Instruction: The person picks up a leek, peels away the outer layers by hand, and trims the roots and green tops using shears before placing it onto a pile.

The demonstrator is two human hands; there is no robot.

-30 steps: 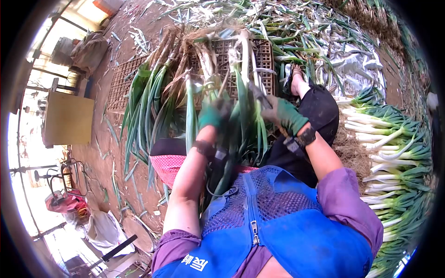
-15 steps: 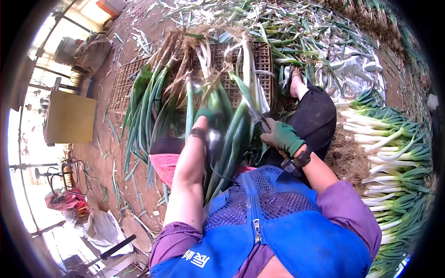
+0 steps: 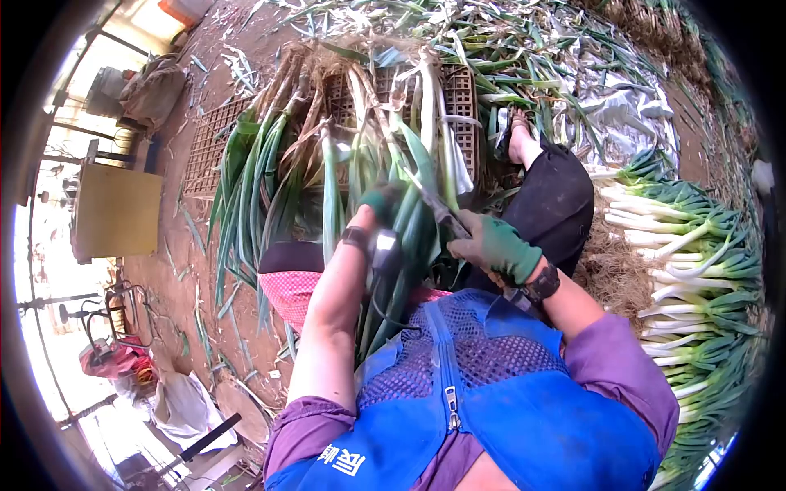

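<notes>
And here's the floor (image 3: 164,278), spreading out brown w/ leaf scraps littering it, and beyond the crate's far R corner a heap (image 3: 524,53) of loose leaves is sprawling. Over on the far R, the row (image 3: 696,278) is lying on the ground, white ends facing the person, greens pointing away. The blue vest (image 3: 508,393) is filling the near foreground.

Now the crate (image 3: 460,90): its brown lattice is showing by the far R corner & along the L end; most of the rest is hiding under stalks. The leeks (image 3: 427,106) are lying across it, roots bunching along the far edge, pale stems crossing the top, greens drooping over the near edge twd the lap. A bare foot (image 3: 520,143) is resting just off the R edge.

Hands, both gloved! R hand (image 3: 495,245) is sitting off the near R corner, fingers wrapping the tool (image 3: 446,217), a firm hold. L hand (image 3: 381,200) is lying amid the greens off the near edge; it's blurring, so can't tell if the fingers are closing round a stalk or merely pressing. The thin tool tip is slanting up-L to the greens, v. near the L hand; contact, can't tell.

Step in hand, my read: tool is working at the greens while L is prob. steadying. Next move is calling for a steady L hold & the tip staying clear of those fingers.
</notes>
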